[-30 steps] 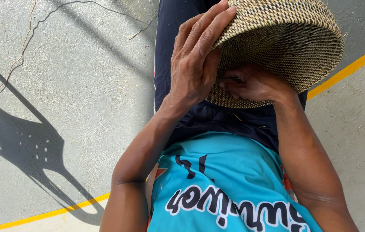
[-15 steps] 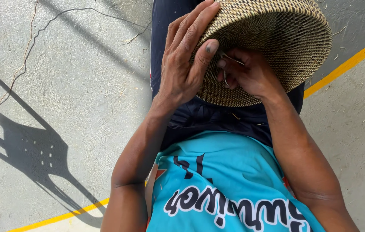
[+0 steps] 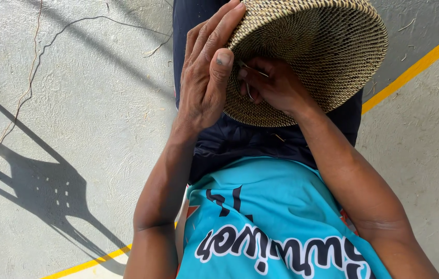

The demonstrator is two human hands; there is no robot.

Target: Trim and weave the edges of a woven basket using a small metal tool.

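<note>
Nearest the cam: turquoise shirt w/ dark and white lettering, filling the bottom centre, both bare forearms running up from it. Above that, dark navy trousers over the lap. On the lap sits a woven straw basket, bowl-shaped, tilted so its coiled base and flaring side face the cam; tan w/ darker flecks, upper centre-right of the view. Left hand lies flat against the basket's left edge, fingers straight and together reaching up along the rim, thumb pressed in toward the weave: steadying it, not wrapped round. Right hand is tucked against the basket's lower side, fingers curled and pinched on a thin strand at the weave; whether a tool is in there too, can't tell. Beyond the legs, pale rough concrete floor w/ a long crack at upper left. Yellow painted line runs diagonally at right, another bit at bottom left. Shadow of a chair falls across the floor at left.
</note>
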